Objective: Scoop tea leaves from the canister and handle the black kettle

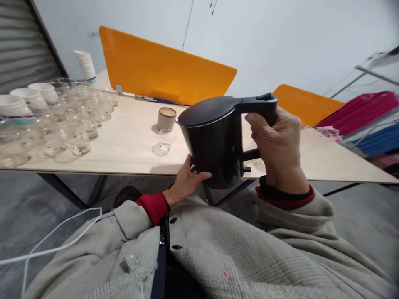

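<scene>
A black electric kettle (212, 145) with its lid down is held up in front of me at the table's near edge. My right hand (277, 141) is wrapped round its handle. At the lower left of the kettle, my left hand (189, 178) supports the body, thumb in front and fingers partly hidden behind it. The spout points left, over the table. Just left of the kettle stands a clear plastic cup (165, 141) with small dark bits at its bottom. Behind that cup is a pale canister (166, 120) with a wooden lid.
Many clear cups (67, 124) with dark bits crowd the left of the table (131, 145). White paper cups (31, 99) and a tall cup stack (84, 66) stand among and behind them. Orange dividers (165, 62) line the back. A white cable (62, 241) hangs at lower left.
</scene>
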Motion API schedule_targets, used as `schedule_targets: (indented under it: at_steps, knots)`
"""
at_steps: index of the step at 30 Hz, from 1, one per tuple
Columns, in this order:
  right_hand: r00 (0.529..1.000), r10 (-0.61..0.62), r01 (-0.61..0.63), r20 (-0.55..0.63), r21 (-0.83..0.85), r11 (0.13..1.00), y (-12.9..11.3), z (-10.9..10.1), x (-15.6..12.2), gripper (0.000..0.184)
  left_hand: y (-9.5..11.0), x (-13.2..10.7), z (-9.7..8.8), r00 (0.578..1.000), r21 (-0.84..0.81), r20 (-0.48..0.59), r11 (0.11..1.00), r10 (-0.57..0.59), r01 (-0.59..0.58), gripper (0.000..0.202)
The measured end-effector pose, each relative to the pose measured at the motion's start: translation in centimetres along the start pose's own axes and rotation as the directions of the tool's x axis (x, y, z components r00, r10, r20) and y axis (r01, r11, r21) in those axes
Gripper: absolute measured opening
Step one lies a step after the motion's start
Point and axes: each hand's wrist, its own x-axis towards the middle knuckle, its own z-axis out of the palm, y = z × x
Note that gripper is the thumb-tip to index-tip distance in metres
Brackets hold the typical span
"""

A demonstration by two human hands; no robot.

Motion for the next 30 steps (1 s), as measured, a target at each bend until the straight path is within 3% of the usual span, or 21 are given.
schedule_targets:
  at_steps: [5, 14, 30]
  knots:
    - [0.996, -0.074, 0.078, 0.058, -0.073, 0.994, 0.4, 0.7, 1.5, 0.050, -0.3, 0.6, 0.1, 1.000, -0.066, -0.010, 0.998, -0.011, 0.010, 0.090]
    - [0.996, -0.064, 0.067, 0.068, -0.045, 0.997, 2.2, 1.4, 3.6, 0.056, -1.2, 1.6, 0.3, 0.999, -0.131, -0.028, 0.991, -0.043, 0.039, 0.093]
    - [0.976, -0.053, 0.102, 0.212, -0.227, 0.968, 3.1, 2.3, 6.2, 0.059, -0.9, 2.4, 0.3, 0.995, -0.181, -0.074, 0.982, -0.070, 0.056, 0.091]
